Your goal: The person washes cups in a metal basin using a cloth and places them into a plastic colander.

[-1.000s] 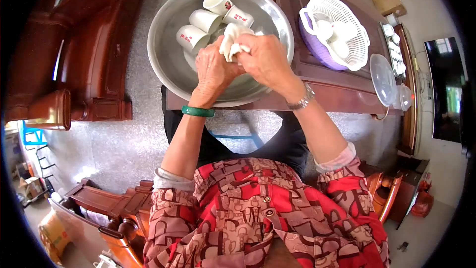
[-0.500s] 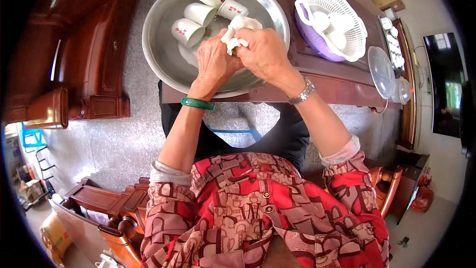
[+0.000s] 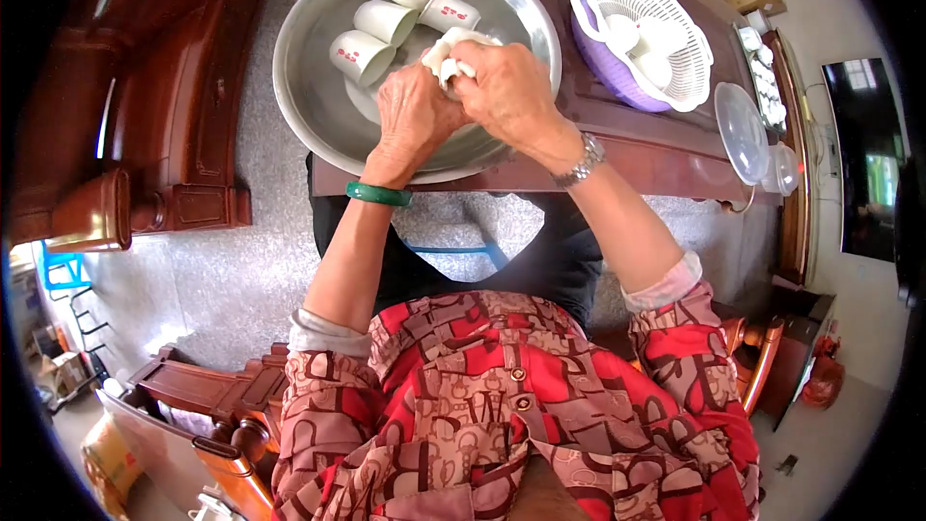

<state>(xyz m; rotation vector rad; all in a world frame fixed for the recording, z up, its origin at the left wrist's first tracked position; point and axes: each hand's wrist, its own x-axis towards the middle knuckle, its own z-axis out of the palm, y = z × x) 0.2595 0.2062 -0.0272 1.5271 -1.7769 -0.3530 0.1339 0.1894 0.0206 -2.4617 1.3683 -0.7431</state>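
- The left hand (image 3: 415, 118) is curling closed, gripping a crumpled white cloth (image 3: 449, 50).
- The right hand (image 3: 513, 96) is closing its fingers around the same cloth, held above the round silver metal basin (image 3: 316, 108), toward three o'clock from its centre.
- Four white cups with red markings (image 3: 349, 55) are lying inside, from nine to one o'clock.

Head-worn view, forward and down
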